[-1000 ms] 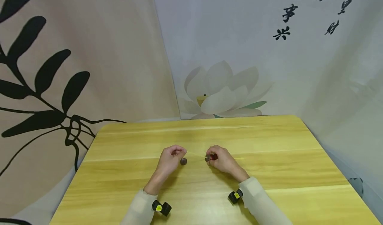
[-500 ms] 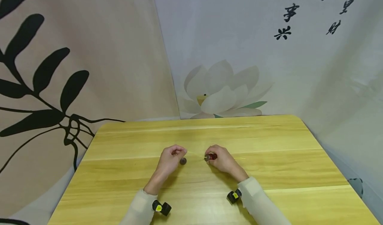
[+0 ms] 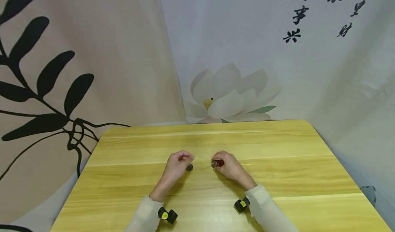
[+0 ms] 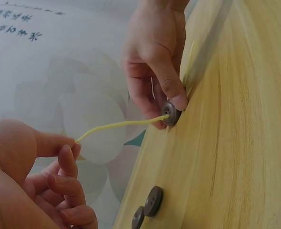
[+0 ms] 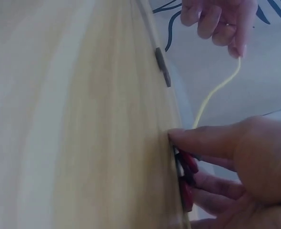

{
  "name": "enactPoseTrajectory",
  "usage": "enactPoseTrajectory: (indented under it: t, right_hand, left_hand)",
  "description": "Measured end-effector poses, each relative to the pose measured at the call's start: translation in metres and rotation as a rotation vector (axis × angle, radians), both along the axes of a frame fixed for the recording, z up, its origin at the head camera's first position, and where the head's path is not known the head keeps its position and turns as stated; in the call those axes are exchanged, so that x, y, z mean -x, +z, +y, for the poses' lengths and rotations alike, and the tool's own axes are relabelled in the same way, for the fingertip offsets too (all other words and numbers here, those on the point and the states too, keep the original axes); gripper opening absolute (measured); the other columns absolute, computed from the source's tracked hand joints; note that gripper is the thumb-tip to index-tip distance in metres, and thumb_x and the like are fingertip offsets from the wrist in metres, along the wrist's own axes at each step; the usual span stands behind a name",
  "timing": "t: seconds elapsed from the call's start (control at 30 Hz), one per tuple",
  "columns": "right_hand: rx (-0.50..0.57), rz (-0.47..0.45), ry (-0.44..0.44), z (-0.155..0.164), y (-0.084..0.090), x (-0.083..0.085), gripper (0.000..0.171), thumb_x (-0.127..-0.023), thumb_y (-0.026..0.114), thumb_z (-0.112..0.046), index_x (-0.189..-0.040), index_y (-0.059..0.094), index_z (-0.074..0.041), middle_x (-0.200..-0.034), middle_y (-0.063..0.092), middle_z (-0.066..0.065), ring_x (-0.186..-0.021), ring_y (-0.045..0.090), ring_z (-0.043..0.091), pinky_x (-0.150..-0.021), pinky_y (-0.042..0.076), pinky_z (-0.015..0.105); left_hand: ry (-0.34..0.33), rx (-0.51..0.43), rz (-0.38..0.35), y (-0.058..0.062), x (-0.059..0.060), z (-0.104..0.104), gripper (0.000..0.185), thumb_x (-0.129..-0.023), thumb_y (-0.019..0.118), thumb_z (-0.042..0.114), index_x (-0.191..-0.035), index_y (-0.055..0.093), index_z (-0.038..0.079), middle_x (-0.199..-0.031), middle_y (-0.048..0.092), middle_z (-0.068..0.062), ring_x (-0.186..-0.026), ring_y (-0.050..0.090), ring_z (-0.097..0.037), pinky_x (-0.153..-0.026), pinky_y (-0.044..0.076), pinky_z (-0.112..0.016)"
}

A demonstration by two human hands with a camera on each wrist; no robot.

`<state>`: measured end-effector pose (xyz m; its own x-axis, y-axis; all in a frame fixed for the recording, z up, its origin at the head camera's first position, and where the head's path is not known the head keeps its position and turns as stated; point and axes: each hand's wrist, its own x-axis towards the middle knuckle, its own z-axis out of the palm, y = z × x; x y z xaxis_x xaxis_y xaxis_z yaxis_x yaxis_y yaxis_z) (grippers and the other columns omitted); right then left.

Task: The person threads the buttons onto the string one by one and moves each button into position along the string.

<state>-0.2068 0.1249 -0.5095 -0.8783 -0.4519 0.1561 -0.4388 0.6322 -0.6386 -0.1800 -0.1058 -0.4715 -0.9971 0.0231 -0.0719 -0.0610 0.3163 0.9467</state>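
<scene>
My left hand (image 3: 176,165) pinches the end of a thin yellow cord (image 4: 116,125) between thumb and index finger. From there the cord runs in a slack curve to a brown four-hole button (image 4: 171,113) and enters it. My right hand (image 3: 229,165) pinches this button by its edge between thumb and fingers, just at the tabletop. Red buttons (image 5: 188,162) sit right behind it, partly hidden by the right fingers. The cord's other end sticks out beyond the right hand, along the table. Below the left hand, two loose brown buttons (image 4: 154,201) lie close together.
The wooden table (image 3: 277,177) spreads out around both hands. Patterned curtains (image 3: 139,71) hang behind its far edge. A small black camera (image 3: 168,215) is strapped at the left wrist, and another black camera (image 3: 241,204) at the right.
The cord between the hands was nearly straight and now sags in a curve. Both hands keep their grips and stay almost in place.
</scene>
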Motion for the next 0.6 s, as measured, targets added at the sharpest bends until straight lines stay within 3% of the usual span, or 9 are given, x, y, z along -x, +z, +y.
enactPoseTrajectory:
  t: [0.17,0.3,0.47,0.6]
  right_hand:
    - [0.051,-0.122,0.000,-0.001,0.006,-0.002,0.043,-0.080,0.082,-0.008,-0.119,0.065,-0.001,-0.117,0.064,0.015,-0.105,0.063,0.028,-0.091,0.052,0.044]
    - [0.121,-0.219,0.030,-0.004,0.012,-0.004,0.042,-0.087,0.076,-0.013,-0.124,0.062,0.001,-0.119,0.062,0.017,-0.102,0.064,0.027,-0.087,0.054,0.041]
    - [0.216,-0.240,0.071,-0.011,0.024,-0.006,0.042,-0.090,0.074,-0.021,-0.126,0.062,-0.003,-0.127,0.063,0.014,-0.117,0.060,0.032,-0.093,0.052,0.047]
    - [0.295,-0.264,0.122,-0.019,0.032,-0.005,0.038,-0.093,0.071,-0.019,-0.126,0.062,-0.003,-0.128,0.063,0.015,-0.125,0.055,0.035,-0.099,0.047,0.056]
  left_hand:
    - [-0.014,-0.009,0.000,0.000,0.000,0.001,0.017,-0.095,0.066,0.015,-0.098,0.070,-0.001,-0.082,0.061,-0.006,-0.068,0.049,-0.014,-0.057,0.039,-0.021]
    - [-0.014,-0.015,-0.013,-0.001,0.000,0.001,0.017,-0.095,0.066,0.014,-0.099,0.069,-0.002,-0.087,0.063,-0.015,-0.068,0.049,-0.014,-0.054,0.039,-0.020]
    - [-0.018,-0.015,-0.004,0.000,0.001,0.002,0.017,-0.094,0.066,0.014,-0.098,0.070,-0.002,-0.089,0.064,-0.019,-0.068,0.050,-0.014,-0.056,0.040,-0.021]
    - [-0.021,-0.011,0.003,0.002,0.001,0.004,0.016,-0.094,0.066,0.015,-0.097,0.071,0.000,-0.088,0.064,-0.018,-0.067,0.050,-0.013,-0.056,0.040,-0.021]
